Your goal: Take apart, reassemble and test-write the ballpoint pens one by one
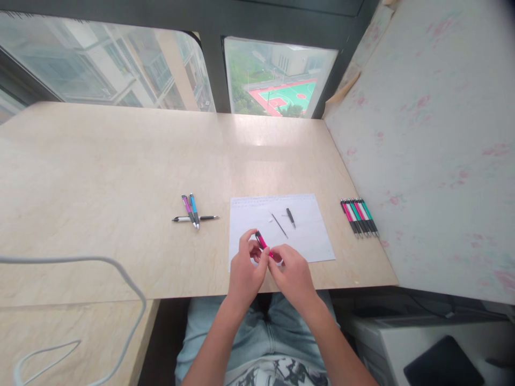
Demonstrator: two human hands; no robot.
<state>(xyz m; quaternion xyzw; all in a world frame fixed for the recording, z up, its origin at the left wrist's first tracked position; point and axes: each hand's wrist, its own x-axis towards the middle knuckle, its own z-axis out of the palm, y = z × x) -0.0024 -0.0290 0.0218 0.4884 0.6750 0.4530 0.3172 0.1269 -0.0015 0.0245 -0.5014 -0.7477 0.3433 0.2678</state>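
Observation:
A pink pen barrel (262, 242) with a black end is held between my two hands, just above the near part of a white paper sheet (317, 236). My left hand (248, 265) is closed round the barrel, thumb and fingers on its side. My right hand (293, 271) pinches its lower end with thumb and fingertips. Beyond the hands, a thin dark refill (279, 225) lies slanted on the sheet. To its right rests a black pen grip section (291, 218) with a pointed tip. A tiny whitish piece (270, 220) sits near the refill.
Left of the sheet, a purple pen (188, 208) and a blue pen (193, 209) lie across a black-and-silver pen (209, 217). A row of several pens (359, 217) lies by the right wall (442, 161). A pale cable (120, 268) loops over the desk at the left.

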